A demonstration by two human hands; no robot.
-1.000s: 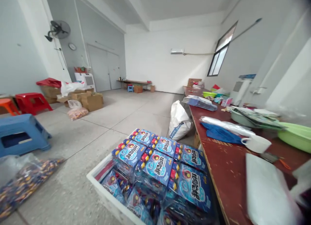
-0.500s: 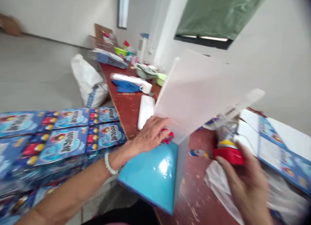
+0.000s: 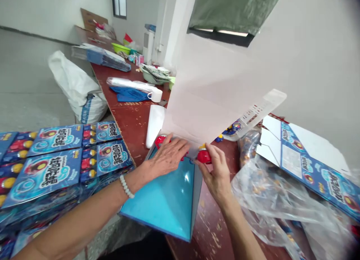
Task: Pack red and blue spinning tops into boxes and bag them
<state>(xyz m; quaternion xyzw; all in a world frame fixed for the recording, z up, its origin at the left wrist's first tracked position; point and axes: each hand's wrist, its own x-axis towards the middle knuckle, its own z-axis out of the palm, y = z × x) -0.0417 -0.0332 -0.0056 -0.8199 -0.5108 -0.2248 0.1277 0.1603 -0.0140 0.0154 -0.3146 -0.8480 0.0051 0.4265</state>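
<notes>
A box lined in glossy blue (image 3: 163,203) lies on the dark red table in front of me, a large white flap (image 3: 208,87) standing up at its far end. My left hand (image 3: 171,155) rests across the far part of the box, over red toys, one of which (image 3: 161,141) shows beside its fingers. Its fingers are extended. At the box's far right corner my right hand (image 3: 215,170) pinches a red toy with a yellow part (image 3: 204,156) between thumb and fingers.
Stacked blue printed boxes (image 3: 56,159) fill the left. Clear plastic bags (image 3: 272,192) and flattened printed cartons (image 3: 315,166) lie at the right. Behind are a white mug (image 3: 155,95), a white sack (image 3: 75,87) and a pale plastic basket (image 3: 261,110).
My right hand has moved left with the red toy, from over the table to the box's far corner. My left hand stays over the box's far end. The view has shifted right.
</notes>
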